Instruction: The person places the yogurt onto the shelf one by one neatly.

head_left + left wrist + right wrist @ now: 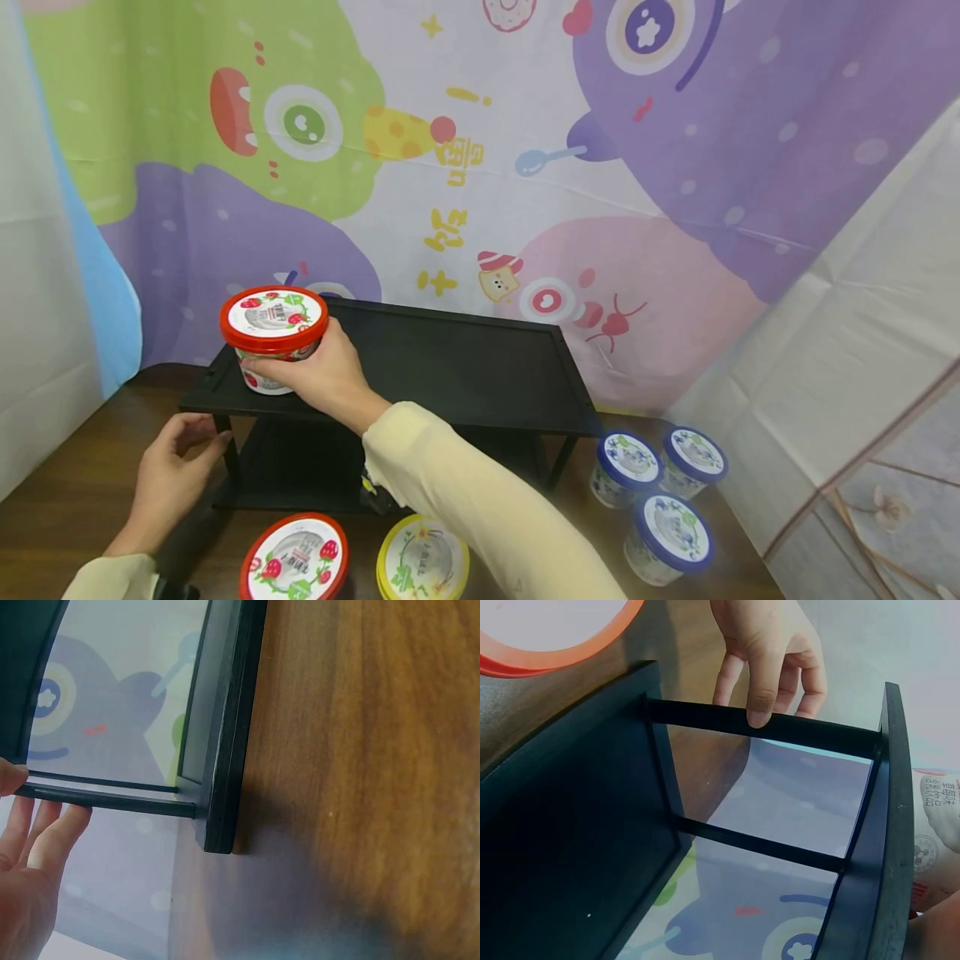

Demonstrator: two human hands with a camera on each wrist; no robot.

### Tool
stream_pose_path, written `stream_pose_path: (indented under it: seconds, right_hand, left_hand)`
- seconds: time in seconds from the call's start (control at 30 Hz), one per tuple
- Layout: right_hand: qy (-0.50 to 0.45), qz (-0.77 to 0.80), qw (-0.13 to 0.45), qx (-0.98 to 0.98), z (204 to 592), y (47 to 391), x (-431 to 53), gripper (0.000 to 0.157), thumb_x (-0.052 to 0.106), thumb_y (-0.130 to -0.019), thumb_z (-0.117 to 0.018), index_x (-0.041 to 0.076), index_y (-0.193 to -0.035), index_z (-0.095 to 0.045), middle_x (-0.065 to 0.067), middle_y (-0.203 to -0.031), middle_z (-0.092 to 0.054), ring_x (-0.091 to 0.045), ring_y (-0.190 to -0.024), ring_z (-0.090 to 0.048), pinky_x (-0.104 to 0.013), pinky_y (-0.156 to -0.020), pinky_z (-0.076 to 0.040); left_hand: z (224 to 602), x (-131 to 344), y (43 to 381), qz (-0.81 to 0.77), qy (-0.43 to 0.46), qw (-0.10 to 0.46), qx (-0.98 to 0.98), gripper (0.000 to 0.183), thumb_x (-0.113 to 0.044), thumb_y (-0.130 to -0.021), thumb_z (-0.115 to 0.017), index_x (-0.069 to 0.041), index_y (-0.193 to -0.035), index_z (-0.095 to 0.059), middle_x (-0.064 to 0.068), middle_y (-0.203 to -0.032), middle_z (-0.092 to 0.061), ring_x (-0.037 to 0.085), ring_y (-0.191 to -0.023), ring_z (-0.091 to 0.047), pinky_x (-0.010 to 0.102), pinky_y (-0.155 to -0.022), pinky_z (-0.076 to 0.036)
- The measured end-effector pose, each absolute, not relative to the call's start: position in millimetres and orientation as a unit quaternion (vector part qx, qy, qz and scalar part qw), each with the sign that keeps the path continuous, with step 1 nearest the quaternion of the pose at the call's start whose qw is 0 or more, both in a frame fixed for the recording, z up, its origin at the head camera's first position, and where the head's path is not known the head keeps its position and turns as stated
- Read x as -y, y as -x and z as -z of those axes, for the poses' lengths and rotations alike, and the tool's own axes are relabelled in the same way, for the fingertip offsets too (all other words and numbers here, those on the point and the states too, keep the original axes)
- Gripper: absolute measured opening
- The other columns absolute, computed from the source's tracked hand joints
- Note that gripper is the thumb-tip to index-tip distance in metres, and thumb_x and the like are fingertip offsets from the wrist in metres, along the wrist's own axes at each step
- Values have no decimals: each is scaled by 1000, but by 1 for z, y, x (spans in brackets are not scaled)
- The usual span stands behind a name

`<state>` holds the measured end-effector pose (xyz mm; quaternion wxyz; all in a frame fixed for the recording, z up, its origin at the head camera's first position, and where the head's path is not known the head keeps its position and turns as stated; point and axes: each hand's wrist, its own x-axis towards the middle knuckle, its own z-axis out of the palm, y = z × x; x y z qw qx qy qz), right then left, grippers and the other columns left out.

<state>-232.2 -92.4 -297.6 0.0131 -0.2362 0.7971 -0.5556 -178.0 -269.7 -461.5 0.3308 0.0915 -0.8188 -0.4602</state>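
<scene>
My right hand (337, 375) grips a strawberry-patterned tub with a red lid (273, 317) from its right side, thumb across its front. The tub is upright at the left end of the top board of a black two-tier shelf (457, 358); part of its side shows at the right edge of the right wrist view. Lower down, my left hand (176, 471) pinches the shelf's front left leg (817, 733), thumb on one side and fingers on the other. In the left wrist view its fingers (56, 840) lie along that leg.
A second red-lidded tub (295, 558) and a yellow-lidded tub (423, 558) stand before the shelf. Three blue-lidded tubs (672, 529) cluster right of it on the wooden table (45, 467). A cartoon-printed curtain (480, 192) hangs behind.
</scene>
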Motion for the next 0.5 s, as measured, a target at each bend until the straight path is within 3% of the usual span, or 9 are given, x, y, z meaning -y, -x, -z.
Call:
stream_pose_path:
  seconds: [0.2,0.4,0.5]
  right_hand:
    - [216,557,15,-802,300,231,98,72,34,-70,-82,25,-128,-41,14,-114,-52,1,-98,-51,-19,-80,-49]
    - [225,554,-4,-801,302,230,103,67,33,-68,-83,27,-123,-44,16,-111,-56,3,-95,-53,-18,-80,-49]
    - [227,553,-6,-802,302,230,105,67,33,-68,-83,27,-123,-44,16,-111,-56,3,-95,-53,-17,-80,-49]
  left_hand:
    - [451,262,171,479,-96,334,806,27,2,-82,-66,3,-106,-54,-27,-88,-47,-22,-80,-44,-3,-68,-37]
    - [449,260,171,477,-98,332,808,27,3,-82,-65,3,-106,-54,-19,-89,-50,-22,-81,-43,-4,-68,-37]
    - [447,261,170,471,-94,333,812,26,2,-83,-65,3,-106,-54,-24,-89,-48,-23,-81,-42,-4,-68,-36]
